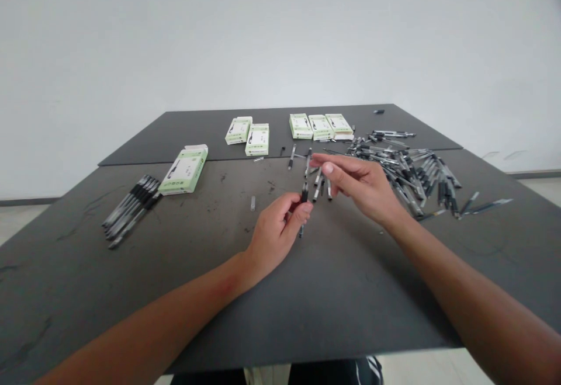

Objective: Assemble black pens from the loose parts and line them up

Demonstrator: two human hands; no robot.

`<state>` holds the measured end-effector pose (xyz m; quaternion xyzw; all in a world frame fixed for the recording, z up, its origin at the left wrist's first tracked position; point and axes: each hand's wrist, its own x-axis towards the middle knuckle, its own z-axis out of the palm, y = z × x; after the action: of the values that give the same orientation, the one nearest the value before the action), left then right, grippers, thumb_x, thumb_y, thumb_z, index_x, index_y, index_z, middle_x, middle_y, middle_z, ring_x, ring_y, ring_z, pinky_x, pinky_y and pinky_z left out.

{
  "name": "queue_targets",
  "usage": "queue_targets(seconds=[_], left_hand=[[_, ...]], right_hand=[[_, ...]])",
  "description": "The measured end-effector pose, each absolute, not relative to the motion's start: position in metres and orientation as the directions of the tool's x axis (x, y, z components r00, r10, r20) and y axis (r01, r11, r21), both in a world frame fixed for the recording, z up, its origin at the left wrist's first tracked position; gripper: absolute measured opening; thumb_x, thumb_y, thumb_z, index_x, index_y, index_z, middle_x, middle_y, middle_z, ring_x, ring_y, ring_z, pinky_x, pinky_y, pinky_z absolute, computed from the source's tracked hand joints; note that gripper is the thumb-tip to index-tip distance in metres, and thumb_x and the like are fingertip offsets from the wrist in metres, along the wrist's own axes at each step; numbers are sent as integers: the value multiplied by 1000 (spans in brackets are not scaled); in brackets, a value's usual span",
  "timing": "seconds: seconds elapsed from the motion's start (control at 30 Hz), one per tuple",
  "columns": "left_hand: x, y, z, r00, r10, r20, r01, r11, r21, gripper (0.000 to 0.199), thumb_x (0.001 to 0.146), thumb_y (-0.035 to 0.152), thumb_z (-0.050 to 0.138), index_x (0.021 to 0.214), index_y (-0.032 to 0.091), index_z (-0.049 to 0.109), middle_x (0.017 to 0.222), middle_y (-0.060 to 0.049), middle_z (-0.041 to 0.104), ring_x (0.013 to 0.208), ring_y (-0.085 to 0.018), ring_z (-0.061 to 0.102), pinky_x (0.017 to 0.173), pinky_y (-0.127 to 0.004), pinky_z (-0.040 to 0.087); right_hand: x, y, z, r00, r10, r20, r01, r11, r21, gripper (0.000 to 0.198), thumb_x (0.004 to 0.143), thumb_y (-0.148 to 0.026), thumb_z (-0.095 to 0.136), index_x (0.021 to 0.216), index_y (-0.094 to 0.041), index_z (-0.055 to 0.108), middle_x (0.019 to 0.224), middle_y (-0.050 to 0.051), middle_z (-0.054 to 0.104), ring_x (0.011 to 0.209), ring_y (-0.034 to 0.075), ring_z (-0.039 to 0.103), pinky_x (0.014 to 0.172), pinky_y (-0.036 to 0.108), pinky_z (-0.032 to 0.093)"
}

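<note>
My left hand (280, 224) is closed around a pen (304, 193) with a black grip, held roughly upright above the middle of the table. The lower end of the pen pokes out below my fingers. Just to the right, my right hand (362, 183) has its fingers stretched out and its thumb apart. Its fingertips are close to a clear, dark-ended piece (308, 160) above the pen; whether they touch it, or whether it belongs to the held pen, I cannot tell. Several loose pens (318, 189) lie under and behind my right hand, partly hidden by it.
A large heap of pens (407, 174) spreads over the right side. On the left, a neat row of pens (131, 210) lies beside an open green-and-white box (184, 169). Several similar boxes (258, 139) stand farther back. A small clear piece (253, 203) lies left of centre.
</note>
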<state>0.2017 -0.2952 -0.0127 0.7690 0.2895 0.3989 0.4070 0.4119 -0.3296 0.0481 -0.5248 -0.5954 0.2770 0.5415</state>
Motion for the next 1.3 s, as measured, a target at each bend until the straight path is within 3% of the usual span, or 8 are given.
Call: queue_targets(seconds=[0.17,0.27,0.4,0.53,0.97,1.03,1.13,1.3], left_hand=[[201,-295,-14,514,769,381,120,-504,855,27,110,46,59,107,21,68,86,-3,77,78,-17,76,72,-28,58],[201,-295,-15,515,765,387,130,-516,847,27,110,46,59,106,21,69,86,-3,77,78,-17,75,72,-29,57],[201,-295,-15,525,750,401,128,-536,834,28,110,46,57,107,20,69,86,-3,76,77,-18,74,72,-30,57],[201,-295,-14,528,742,414,124,-549,826,28,111,45,57,107,20,69,87,-4,76,79,-18,74,72,-30,57],[199,-293,-14,535,732,422,159,-578,800,28,111,44,56,107,20,70,87,-3,77,78,-18,74,75,-30,57],[199,-293,-15,536,728,428,148,-580,801,28,111,44,57,108,20,70,88,-3,77,78,-17,74,75,-30,57],[200,-293,-15,538,728,426,145,-577,804,28,110,44,57,109,20,70,88,-3,76,79,-17,75,75,-30,58],[199,-293,-14,538,731,421,150,-573,805,29,110,45,57,108,20,70,87,-3,77,79,-18,75,74,-30,58]], right_hand=[[444,-314,40,436,788,435,386,273,-881,47,95,-65,72,117,-27,86,109,7,84,59,13,58,56,31,49],[470,-306,34,526,682,508,525,210,-825,47,97,-64,69,115,-25,86,98,7,83,61,16,60,59,32,48],[497,-303,28,536,614,579,720,26,-694,45,97,-57,68,121,-23,86,83,7,79,67,21,65,69,36,51],[512,-304,25,518,612,597,782,-57,-620,44,96,-53,68,123,-22,86,92,10,82,73,23,68,77,39,53],[543,-305,25,533,606,590,788,-103,-607,43,94,-49,67,121,-22,85,106,10,85,81,24,74,86,40,56],[540,-303,23,505,634,585,808,-109,-579,42,96,-48,66,122,-22,85,107,10,85,81,24,74,84,40,57],[531,-297,16,345,734,585,898,-77,-433,40,101,-46,62,123,-20,84,108,11,85,85,24,75,85,39,56],[514,-285,-1,93,843,530,965,55,-256,32,103,-39,63,116,-21,87,119,12,82,110,29,70,103,44,47]])
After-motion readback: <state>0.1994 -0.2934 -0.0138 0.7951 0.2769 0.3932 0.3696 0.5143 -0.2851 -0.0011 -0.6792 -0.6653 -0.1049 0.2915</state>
